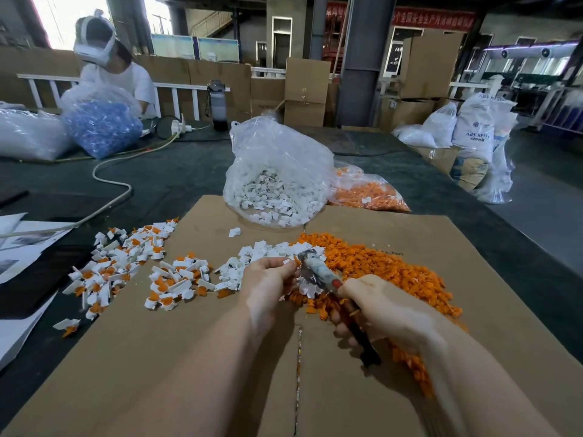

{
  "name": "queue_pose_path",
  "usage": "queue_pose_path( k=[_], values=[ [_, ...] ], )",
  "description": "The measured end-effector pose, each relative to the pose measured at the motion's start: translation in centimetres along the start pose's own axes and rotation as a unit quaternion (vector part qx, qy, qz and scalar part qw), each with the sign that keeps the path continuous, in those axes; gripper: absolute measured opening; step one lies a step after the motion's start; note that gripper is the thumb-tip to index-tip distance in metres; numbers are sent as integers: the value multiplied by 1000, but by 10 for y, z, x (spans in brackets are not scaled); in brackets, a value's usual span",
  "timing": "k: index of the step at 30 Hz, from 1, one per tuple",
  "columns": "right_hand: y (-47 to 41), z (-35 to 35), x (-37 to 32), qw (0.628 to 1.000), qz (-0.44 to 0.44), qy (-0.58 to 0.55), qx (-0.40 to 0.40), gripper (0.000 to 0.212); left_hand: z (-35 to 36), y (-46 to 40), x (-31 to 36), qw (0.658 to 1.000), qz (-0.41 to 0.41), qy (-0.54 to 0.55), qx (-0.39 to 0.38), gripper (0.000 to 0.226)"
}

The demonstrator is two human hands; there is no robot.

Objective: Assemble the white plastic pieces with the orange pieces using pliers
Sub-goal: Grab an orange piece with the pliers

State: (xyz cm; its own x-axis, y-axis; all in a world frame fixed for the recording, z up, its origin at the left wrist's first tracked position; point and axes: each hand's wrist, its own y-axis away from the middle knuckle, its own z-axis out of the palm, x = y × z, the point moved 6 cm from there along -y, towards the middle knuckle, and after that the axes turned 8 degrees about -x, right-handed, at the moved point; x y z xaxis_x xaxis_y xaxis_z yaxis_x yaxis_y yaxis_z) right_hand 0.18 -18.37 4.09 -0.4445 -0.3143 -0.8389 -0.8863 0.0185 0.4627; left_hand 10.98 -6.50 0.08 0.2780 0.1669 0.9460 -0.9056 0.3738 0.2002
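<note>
My right hand [381,307] grips the dark handles of the pliers [318,272], whose taped jaws point up and left. At the jaw tips my left hand [268,279] pinches a small white plastic piece [288,261]. Under both hands lie a heap of loose white pieces [252,260] and a wide pile of orange pieces [378,266] on a flat cardboard sheet [205,357]. Assembled white-and-orange pieces [126,269] are scattered to the left on the cardboard.
A clear bag of white pieces [274,184] stands behind the piles, with a bag of orange pieces [366,192] to its right. A white cable [110,181] curls over the dark table. Papers [19,247] lie at left. Another person [113,77] sits far left behind a bag of blue parts [101,127].
</note>
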Motion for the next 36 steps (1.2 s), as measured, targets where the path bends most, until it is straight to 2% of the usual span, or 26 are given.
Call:
queue_pose_path(
  k=[5, 12, 14, 18, 21, 26, 30, 33, 36],
  values=[
    [0, 5, -4, 1000, -4, -5, -15, 29, -5, -2, 1, 1000, -18, -4, 15, 3],
    [-1, 10, -5, 1000, -20, 18, -13, 32, -5, -3, 3, 1000, 2, -1, 22, 13],
    [-3, 9, -6, 998, -33, 53, 8, 34, -5, -3, 2, 1000, 1, 1, 22, 13],
    [-6, 3, -10, 973, -71, 199, 89, 38, -5, -2, 1, 1000, -3, 4, 23, 7],
    [-8, 4, -6, 967, -86, 214, 108, 38, -3, 1, -3, 999, -15, 24, 18, 2],
    [-6, 4, 5, 958, -94, 226, 148, 37, 0, 6, -17, 997, -44, 59, 6, 17],
    [-3, -5, 17, 951, -98, 218, 197, 34, -1, 7, -19, 998, -17, 55, 8, 7],
    [0, -19, 24, 926, -86, 235, 282, 34, -2, 12, -23, 999, 11, 31, 5, 4],
    [5, -33, 30, 856, -59, 343, 383, 43, -4, 16, -21, 982, 81, -171, -1, 13]
  ],
)
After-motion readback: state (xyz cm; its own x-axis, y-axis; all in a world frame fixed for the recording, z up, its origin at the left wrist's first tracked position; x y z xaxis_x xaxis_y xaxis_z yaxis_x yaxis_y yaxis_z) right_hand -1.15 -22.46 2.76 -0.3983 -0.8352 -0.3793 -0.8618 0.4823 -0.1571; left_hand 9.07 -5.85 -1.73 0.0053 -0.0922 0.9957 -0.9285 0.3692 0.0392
